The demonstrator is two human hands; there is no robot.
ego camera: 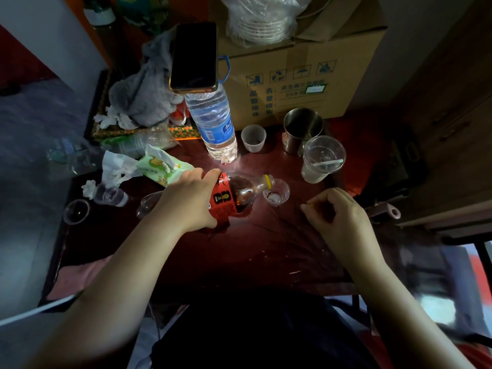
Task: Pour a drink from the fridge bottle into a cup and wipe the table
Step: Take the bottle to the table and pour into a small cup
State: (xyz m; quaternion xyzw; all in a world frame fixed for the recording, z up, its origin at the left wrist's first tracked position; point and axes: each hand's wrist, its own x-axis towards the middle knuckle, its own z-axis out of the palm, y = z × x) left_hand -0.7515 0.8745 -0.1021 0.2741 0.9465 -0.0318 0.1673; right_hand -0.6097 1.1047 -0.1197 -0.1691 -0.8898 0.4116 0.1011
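Note:
My left hand (190, 199) grips a red-labelled bottle of dark drink (237, 194), tipped on its side with its yellow-ringed mouth over the rim of a small clear plastic cup (276, 193) on the dark red table (266, 249). A little liquid lies in the cup's bottom. My right hand (336, 218) rests on the table to the right of the cup, fingers curled; whether it holds something small I cannot tell. A green tissue pack (159, 165) lies just left of the bottle.
A tall water bottle (214, 123) with a phone (193, 57) on top stands behind. Near it are a small cup (253, 138), a steel mug (302, 129), a clear cup with a spoon (322, 158), a cardboard box (300, 62), a grey cloth (145, 89) and more cups (110, 195) at left.

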